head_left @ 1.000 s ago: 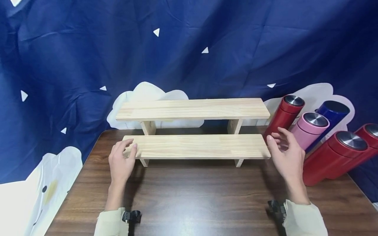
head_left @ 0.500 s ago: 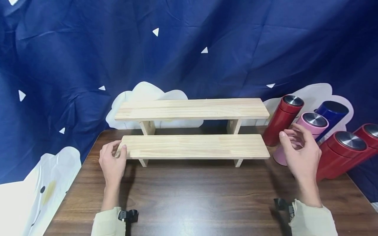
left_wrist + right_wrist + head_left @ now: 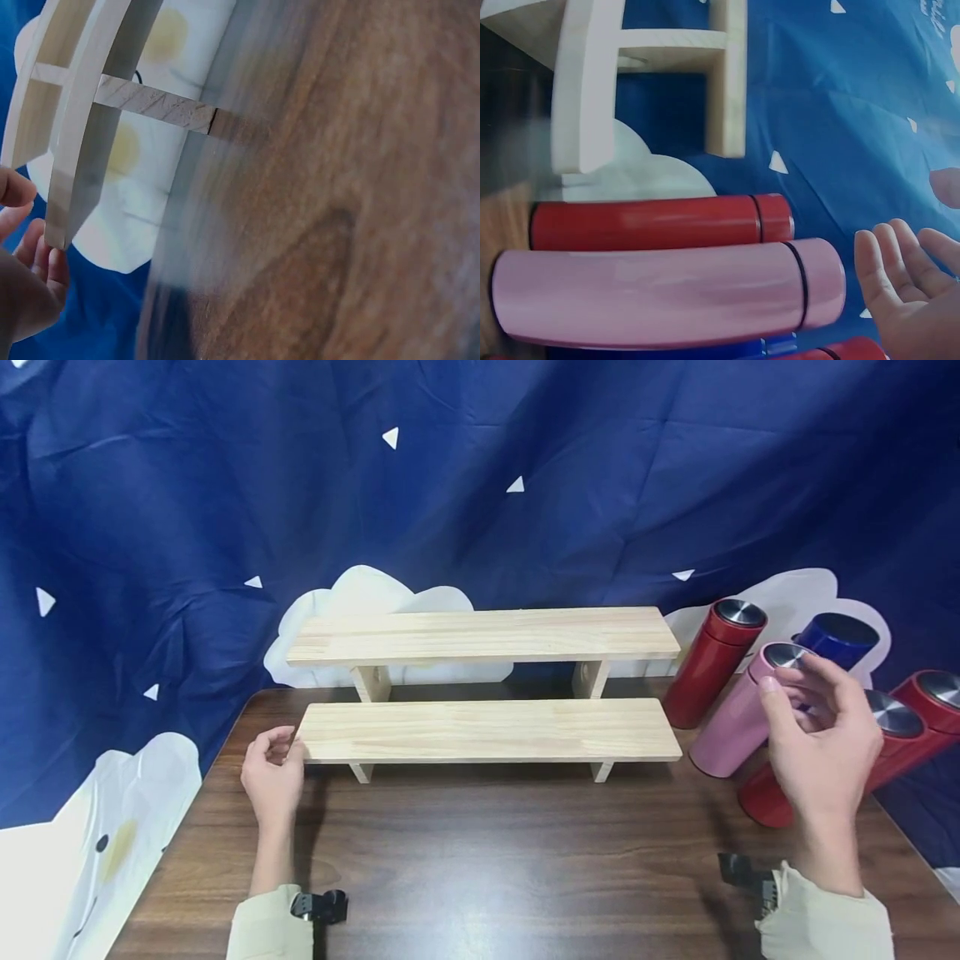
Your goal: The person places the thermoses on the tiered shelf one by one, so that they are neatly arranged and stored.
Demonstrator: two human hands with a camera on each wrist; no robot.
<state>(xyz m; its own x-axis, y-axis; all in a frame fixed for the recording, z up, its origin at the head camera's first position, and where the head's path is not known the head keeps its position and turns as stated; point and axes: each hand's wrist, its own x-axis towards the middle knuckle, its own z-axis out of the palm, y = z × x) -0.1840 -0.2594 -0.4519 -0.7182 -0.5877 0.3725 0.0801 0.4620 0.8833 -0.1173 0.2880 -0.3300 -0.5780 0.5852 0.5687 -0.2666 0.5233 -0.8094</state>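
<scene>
A two-tier pale wooden shelf stands on the table, with a lower board [image 3: 487, 731] in front of a raised upper board [image 3: 483, 637]. At the lower board's left end is my left hand [image 3: 273, 777], its fingers loosely bent. In the left wrist view, its fingertips [image 3: 57, 264] lie right at the board's end and seem to touch it. My right hand [image 3: 828, 752] hovers over the bottles at the right, fingers relaxed and apart from the thumb, holding nothing. Nearest it are a pink bottle [image 3: 731, 722] and a red bottle [image 3: 768, 797], the latter partly hidden behind the hand.
Another red bottle [image 3: 708, 672] stands beside the shelf's right end. Behind the pink one is a blue bottle [image 3: 836, 639], and a further red bottle [image 3: 926, 710] stands at the far right. A blue curtain [image 3: 450, 485] with white shapes hangs behind the brown wooden table [image 3: 480, 860].
My right hand has moved right, from the shelf's right end past the pink bottle. My left hand has slid left from above the lower board to its end. Shelf and bottles have not moved.
</scene>
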